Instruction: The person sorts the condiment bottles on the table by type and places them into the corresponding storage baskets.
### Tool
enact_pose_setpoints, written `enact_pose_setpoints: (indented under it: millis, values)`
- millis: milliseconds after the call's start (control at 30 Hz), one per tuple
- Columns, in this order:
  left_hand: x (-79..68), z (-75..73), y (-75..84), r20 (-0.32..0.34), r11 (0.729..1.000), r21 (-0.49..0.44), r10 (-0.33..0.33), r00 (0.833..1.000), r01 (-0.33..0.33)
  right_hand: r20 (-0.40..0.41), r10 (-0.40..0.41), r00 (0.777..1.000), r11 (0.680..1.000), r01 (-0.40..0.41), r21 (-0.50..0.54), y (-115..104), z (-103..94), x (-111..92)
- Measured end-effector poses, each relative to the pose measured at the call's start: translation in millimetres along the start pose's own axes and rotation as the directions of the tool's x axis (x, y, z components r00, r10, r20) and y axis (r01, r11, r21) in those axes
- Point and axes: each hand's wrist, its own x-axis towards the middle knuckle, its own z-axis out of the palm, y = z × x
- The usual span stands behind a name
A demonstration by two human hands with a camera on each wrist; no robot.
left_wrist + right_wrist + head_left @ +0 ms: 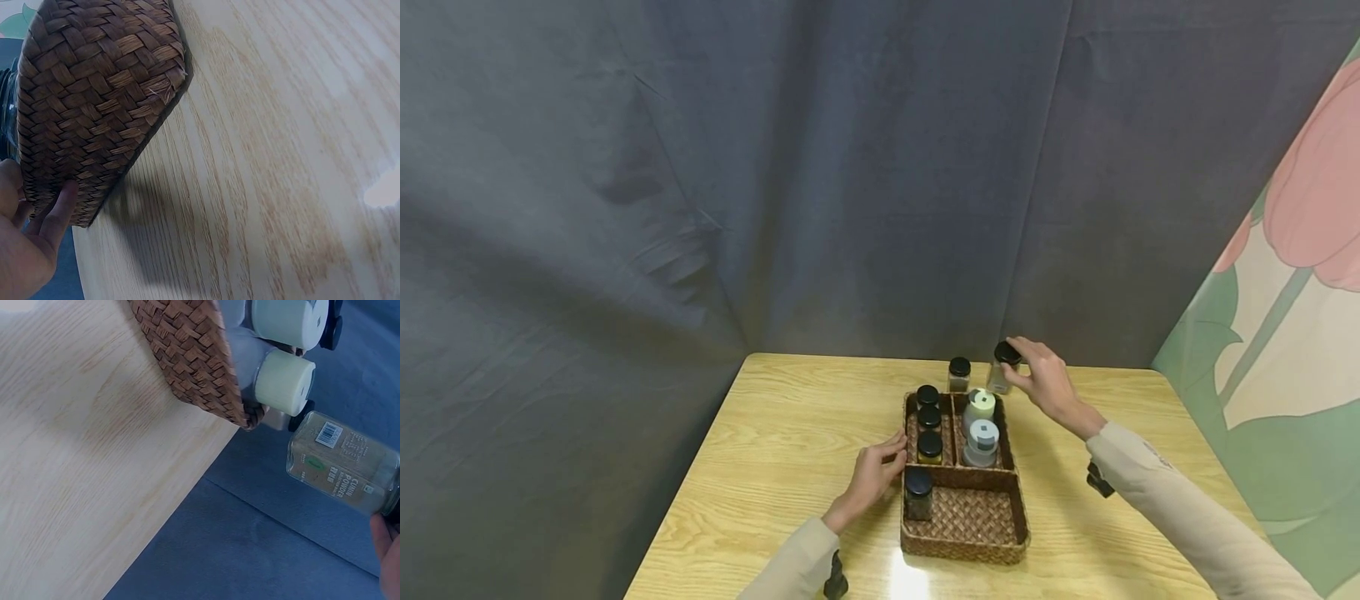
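Note:
My right hand (1047,379) holds a glass spice jar (342,464) by its black lid, above the table behind the basket's far right corner; its label reads cumin powder. My left hand (871,475) touches the outer left wall of a brown woven basket (962,550), its visible fingers fairly straight. In the basket's far left compartment stand three black-lidded jars (929,446). The far right compartment holds a bottle with a pale green cap (982,402) and one with a whitish cap (983,435). A dark-lidded jar (918,496) stands in the near compartment's left corner.
Another black-lidded jar (958,375) stands on the wooden table (805,417), just behind the basket. A dark grey cloth (880,183) hangs along the table's far edge. To the right is a wall with a painted tulip (1315,192).

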Motion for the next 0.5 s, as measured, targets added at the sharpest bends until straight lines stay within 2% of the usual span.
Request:
enact_pose_setpoints:
  millis: [200, 500]
  values:
    - [0.4, -0.2, 0.2, 0.008, 1.000, -0.002, 0.006, 1.000, -0.006, -0.032, -0.048, 0.998, 0.999, 0.048, 0.006, -5.4, -2.8, 0.4]
    - [0.2, -1.4, 1.2, 0.011, 1.000, -0.010, 0.005, 1.000, -0.005, -0.017, -0.039, 0.999, 0.999, 0.039, 0.018, -13.9, -6.8, -2.5]
